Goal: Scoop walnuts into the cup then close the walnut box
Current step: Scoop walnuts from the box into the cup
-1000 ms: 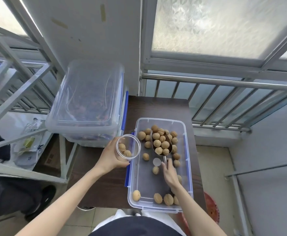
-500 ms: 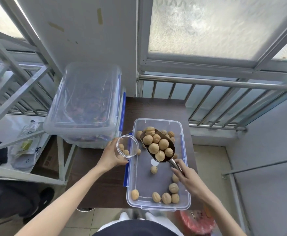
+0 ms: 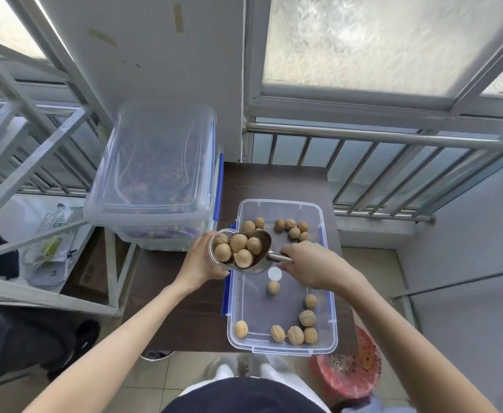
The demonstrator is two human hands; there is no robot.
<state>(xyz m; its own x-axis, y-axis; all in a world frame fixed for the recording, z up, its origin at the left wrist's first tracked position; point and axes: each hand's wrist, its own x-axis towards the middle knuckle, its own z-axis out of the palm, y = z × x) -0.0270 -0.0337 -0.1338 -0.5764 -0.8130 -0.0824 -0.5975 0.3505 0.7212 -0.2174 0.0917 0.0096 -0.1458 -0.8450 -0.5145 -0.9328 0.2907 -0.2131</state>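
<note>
An open clear walnut box (image 3: pixel 330 305) with blue latches lies on the dark table (image 3: pixel 274 183), with loose walnuts (image 3: pixel 295 333) at its near and far ends. My left hand (image 3: pixel 198 263) grips a clear cup (image 3: pixel 214 257) just left of the box's rim. My right hand (image 3: pixel 310 265) holds the handle of a metal scoop (image 3: pixel 262 242). The scoop is tipped over the cup's mouth, and several walnuts (image 3: pixel 238 247) crowd the scoop and the cup opening. The box's lid is not visible.
A larger closed clear storage box (image 3: pixel 155 174) stands at the table's left back, close to the cup. A metal rack (image 3: pixel 35 162) is on the left, a railing (image 3: pixel 378 138) behind, and a red bag (image 3: pixel 348 374) on the floor at right.
My right hand lifted the loaded scoop out of the box and swung it left over the cup. The cup in my left hand stayed beside the box's left rim.
</note>
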